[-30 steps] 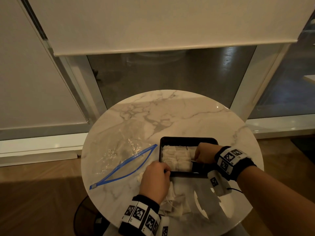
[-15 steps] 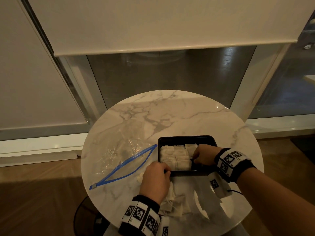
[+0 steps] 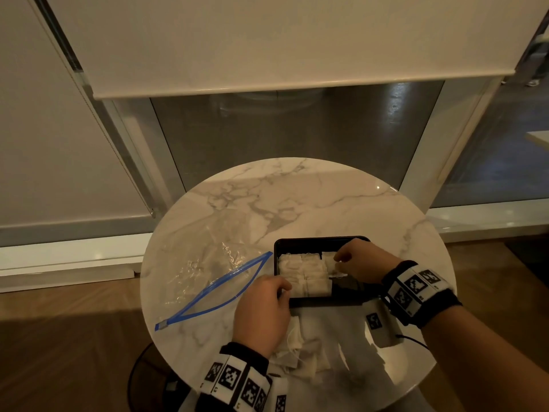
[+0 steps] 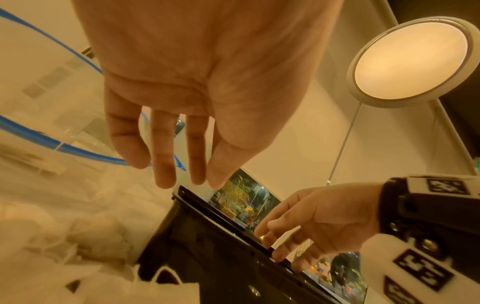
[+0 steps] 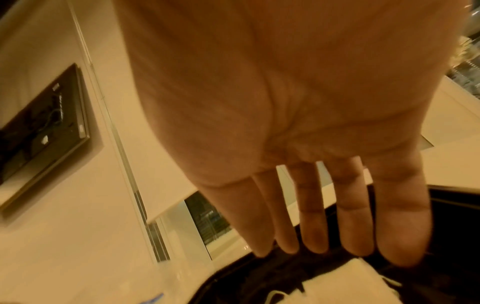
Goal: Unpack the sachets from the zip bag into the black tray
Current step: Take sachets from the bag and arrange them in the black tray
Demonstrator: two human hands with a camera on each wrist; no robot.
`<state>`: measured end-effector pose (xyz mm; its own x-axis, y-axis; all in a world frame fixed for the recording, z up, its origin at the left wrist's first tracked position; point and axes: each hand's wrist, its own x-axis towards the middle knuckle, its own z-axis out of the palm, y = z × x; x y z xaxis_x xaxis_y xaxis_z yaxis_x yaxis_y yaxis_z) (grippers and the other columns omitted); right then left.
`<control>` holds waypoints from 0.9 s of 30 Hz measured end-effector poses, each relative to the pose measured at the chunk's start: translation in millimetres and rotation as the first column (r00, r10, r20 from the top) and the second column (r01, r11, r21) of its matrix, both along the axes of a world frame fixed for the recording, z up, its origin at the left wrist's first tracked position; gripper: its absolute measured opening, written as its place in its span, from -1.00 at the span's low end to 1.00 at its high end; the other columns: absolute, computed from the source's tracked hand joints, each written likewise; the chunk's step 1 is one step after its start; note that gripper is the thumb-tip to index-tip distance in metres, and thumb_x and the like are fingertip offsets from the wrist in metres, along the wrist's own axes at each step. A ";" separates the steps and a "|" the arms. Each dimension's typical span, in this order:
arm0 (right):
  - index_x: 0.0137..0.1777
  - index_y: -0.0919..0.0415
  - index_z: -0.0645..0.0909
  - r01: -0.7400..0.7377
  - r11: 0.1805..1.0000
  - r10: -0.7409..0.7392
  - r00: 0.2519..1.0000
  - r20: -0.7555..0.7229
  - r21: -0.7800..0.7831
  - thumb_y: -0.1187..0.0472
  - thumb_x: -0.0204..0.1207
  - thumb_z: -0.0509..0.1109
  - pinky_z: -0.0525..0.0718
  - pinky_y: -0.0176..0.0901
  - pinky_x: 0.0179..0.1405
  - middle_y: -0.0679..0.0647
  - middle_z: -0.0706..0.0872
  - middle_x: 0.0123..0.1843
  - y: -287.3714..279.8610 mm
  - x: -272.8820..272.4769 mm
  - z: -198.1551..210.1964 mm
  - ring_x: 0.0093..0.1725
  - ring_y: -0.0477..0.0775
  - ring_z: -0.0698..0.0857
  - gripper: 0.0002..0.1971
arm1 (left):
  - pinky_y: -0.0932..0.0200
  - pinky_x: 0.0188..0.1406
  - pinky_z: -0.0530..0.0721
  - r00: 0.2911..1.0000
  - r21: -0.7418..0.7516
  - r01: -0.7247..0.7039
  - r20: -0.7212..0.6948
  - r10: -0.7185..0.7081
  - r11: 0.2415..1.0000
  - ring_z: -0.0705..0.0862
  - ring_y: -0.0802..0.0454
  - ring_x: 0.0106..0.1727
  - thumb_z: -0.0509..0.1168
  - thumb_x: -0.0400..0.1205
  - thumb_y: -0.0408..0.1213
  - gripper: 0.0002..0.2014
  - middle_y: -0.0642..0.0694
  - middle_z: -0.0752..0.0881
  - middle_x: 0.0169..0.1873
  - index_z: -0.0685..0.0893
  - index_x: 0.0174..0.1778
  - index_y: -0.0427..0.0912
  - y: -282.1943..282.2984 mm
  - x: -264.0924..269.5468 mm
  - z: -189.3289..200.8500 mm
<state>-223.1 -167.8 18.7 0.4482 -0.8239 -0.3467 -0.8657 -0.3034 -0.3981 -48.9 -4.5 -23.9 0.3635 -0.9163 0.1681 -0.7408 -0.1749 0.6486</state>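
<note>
The black tray (image 3: 320,241) sits on the round marble table, with several white sachets (image 3: 306,275) packed in its left part. My right hand (image 3: 338,261) reaches into the tray's far right, and its straight fingers (image 5: 314,238) rest on a sachet (image 5: 350,283) there. My left hand (image 3: 283,288) lies at the tray's near left corner, its fingers (image 4: 163,164) straight and their tips at the rim (image 4: 187,197). Left of the tray, the clear zip bag (image 3: 208,263) with a blue zip (image 3: 208,295) lies flat and open. A loose heap of sachets (image 3: 303,349) lies under my left wrist.
The table's (image 3: 297,197) round edge runs close behind my wrists. A window with a lowered blind (image 3: 267,40) stands right behind the table. A wooden floor (image 3: 59,337) lies below on the left. A round ceiling lamp (image 4: 410,57) shows in the left wrist view.
My right hand has moved a little farther into the tray's right side with a sachet. The tray has slid slightly left. My left hand has stayed at the tray's corner.
</note>
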 end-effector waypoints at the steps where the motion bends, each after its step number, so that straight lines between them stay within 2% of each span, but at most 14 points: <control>1: 0.39 0.14 0.66 0.019 1.000 -0.018 0.997 0.068 -0.011 0.12 0.67 0.36 0.60 -0.26 0.10 0.04 0.72 0.31 5.8 -0.8 4.7 0.18 0.01 0.69 -0.67 | 0.31 0.05 0.71 1.000 -0.003 -0.015 -0.006 0.015 1.000 0.67 0.29 0.00 0.34 0.70 -0.16 -0.87 0.23 0.68 0.01 0.74 0.10 0.12 1.1 3.6 1.9; 3: 0.35 0.09 0.68 0.060 0.998 -0.054 0.976 0.212 -0.023 0.09 0.66 0.36 0.57 -0.30 0.01 -0.05 0.74 0.18 21.5 -3.1 12.8 0.05 -0.09 0.68 -0.70 | 0.26 0.00 0.74 0.998 0.003 -0.040 -0.043 0.040 0.999 0.68 0.28 -0.07 0.37 0.68 -0.17 -0.91 0.21 0.70 -0.06 0.74 0.04 0.11 4.5 12.2 6.1; 6: 0.19 0.01 0.74 0.108 0.994 -0.089 0.919 0.383 -0.028 0.04 0.63 0.40 0.66 -0.28 -0.05 -0.14 0.75 -0.02 49.5 -5.3 18.7 -0.07 -0.19 0.70 -0.79 | 0.26 -0.08 0.74 0.996 0.033 -0.058 -0.073 0.060 0.998 0.70 0.27 -0.16 0.41 0.64 -0.22 -0.94 0.18 0.72 -0.19 0.72 -0.09 0.07 11.7 28.1 9.2; 8: 0.05 0.01 0.78 0.114 0.993 -0.104 0.893 0.438 0.004 0.06 0.61 0.42 0.69 -0.28 -0.11 -0.14 0.77 -0.10 69.9 -4.9 19.6 -0.13 -0.18 0.73 -0.87 | 0.35 -0.12 0.68 0.997 0.102 -0.055 -0.048 0.060 0.993 0.68 0.30 -0.17 0.43 0.63 -0.22 -0.93 0.16 0.72 -0.22 0.71 -0.13 0.05 17.3 36.9 8.0; 10: -0.07 0.01 0.79 0.108 0.992 -0.127 0.877 0.464 0.067 0.08 0.60 0.45 0.66 -0.29 -0.16 -0.13 0.78 -0.20 89.7 -3.5 16.5 -0.18 -0.20 0.73 -0.90 | 0.32 -0.09 0.70 0.998 0.200 -0.061 -0.010 0.065 0.978 0.68 0.30 -0.18 0.43 0.63 -0.21 -0.93 0.15 0.72 -0.24 0.72 -0.15 0.05 23.0 44.0 3.2; 13: -0.14 0.00 0.78 0.095 0.983 -0.156 0.879 0.451 0.154 0.11 0.60 0.45 0.63 -0.32 -0.24 -0.10 0.77 -0.29 112.2 1.5 2.0 -0.25 -0.18 0.73 -0.88 | 0.13 0.03 0.77 0.995 0.365 -0.095 0.018 0.094 0.926 0.72 0.20 -0.14 0.40 0.63 -0.14 -0.95 0.11 0.75 -0.20 0.74 -0.13 0.02 30.7 49.6 -7.5; 16: -0.23 -0.04 0.78 0.116 0.976 -0.181 0.901 0.395 0.182 0.13 0.59 0.46 0.67 -0.34 -0.30 -0.08 0.79 -0.30 120.3 9.1 -21.7 -0.28 -0.16 0.75 -0.83 | 0.14 0.03 0.72 0.994 0.483 -0.111 0.063 0.092 0.869 0.70 0.13 -0.08 0.38 0.60 -0.12 -0.90 0.06 0.71 -0.11 0.70 -0.05 -0.04 37.0 48.6 -15.4; 18: -0.27 0.02 0.81 0.127 0.976 -0.183 0.916 0.356 0.176 0.15 0.57 0.46 0.73 -0.29 -0.32 -0.05 0.80 -0.32 122.3 14.7 -36.9 -0.29 -0.14 0.76 -0.81 | 0.19 0.00 0.67 0.990 0.505 -0.141 0.097 0.107 0.851 0.67 0.10 -0.03 0.39 0.58 -0.12 -0.82 0.04 0.67 -0.01 0.65 0.06 -0.05 39.8 46.6 -17.3; 22: -0.25 0.19 0.83 0.153 0.968 -0.212 0.921 0.328 0.197 0.15 0.53 0.47 0.81 -0.17 -0.19 0.07 0.82 -0.30 125.3 28.7 -53.8 -0.27 -0.04 0.78 -0.81 | 0.19 0.04 0.64 0.985 0.496 -0.168 0.103 0.135 0.852 0.66 0.04 0.06 0.42 0.55 -0.12 -0.70 -0.01 0.63 0.13 0.61 0.19 -0.02 41.9 45.6 -18.1; 25: -0.20 0.23 0.79 0.184 0.948 -0.253 0.929 0.268 0.259 0.08 0.51 0.50 0.84 0.03 -0.11 0.14 0.82 -0.24 127.1 40.0 -63.8 -0.22 0.07 0.81 -0.79 | 0.17 0.07 0.65 0.985 0.506 -0.172 0.096 0.143 0.845 0.65 0.04 0.07 0.42 0.55 -0.09 -0.70 -0.01 0.63 0.13 0.63 0.17 -0.01 43.5 46.5 -17.3; 27: -0.24 0.18 0.72 0.213 0.940 -0.284 0.922 0.262 0.268 0.07 0.47 0.53 0.85 0.01 -0.14 0.09 0.78 -0.25 127.6 45.5 -70.8 -0.23 0.06 0.80 -0.81 | 0.19 0.06 0.62 0.985 0.507 -0.173 0.098 0.143 0.844 0.65 0.06 0.05 0.39 0.58 -0.10 -0.79 0.01 0.65 0.07 0.65 0.10 0.00 44.9 46.5 -15.8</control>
